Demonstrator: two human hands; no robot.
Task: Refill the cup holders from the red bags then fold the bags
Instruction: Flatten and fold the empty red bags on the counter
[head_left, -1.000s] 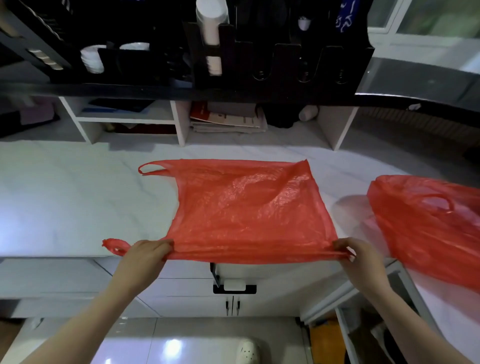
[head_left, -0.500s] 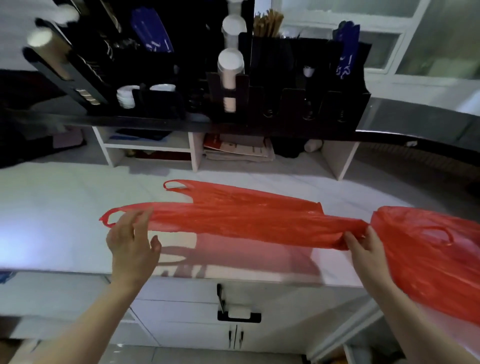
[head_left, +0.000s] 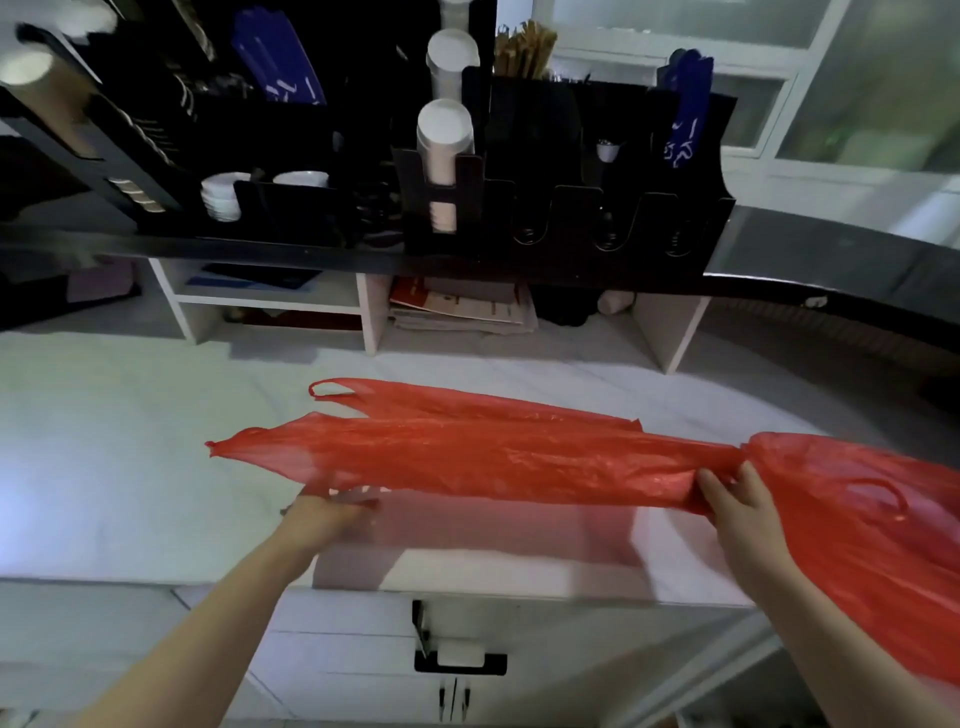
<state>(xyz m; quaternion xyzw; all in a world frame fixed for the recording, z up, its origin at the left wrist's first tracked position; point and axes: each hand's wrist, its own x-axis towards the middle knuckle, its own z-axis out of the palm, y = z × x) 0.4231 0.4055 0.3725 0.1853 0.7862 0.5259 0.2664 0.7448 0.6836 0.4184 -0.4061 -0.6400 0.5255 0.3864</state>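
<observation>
Folding looks under way: one empty red bag (head_left: 493, 452) is stretched over the white counter (head_left: 104, 467), its near half lifted toward the far half. The right hand (head_left: 737, 514) pinches its right end, fingers clamped on the plastic; the left hand (head_left: 327, 512) sits under the near edge, fingers hidden, grip impossible to tell. A second red bag (head_left: 857, 545) lies crumpled at the right, unfolded. In the cup holder rack (head_left: 571, 208), one slot holds paper cups (head_left: 444, 135); three look empty
</observation>
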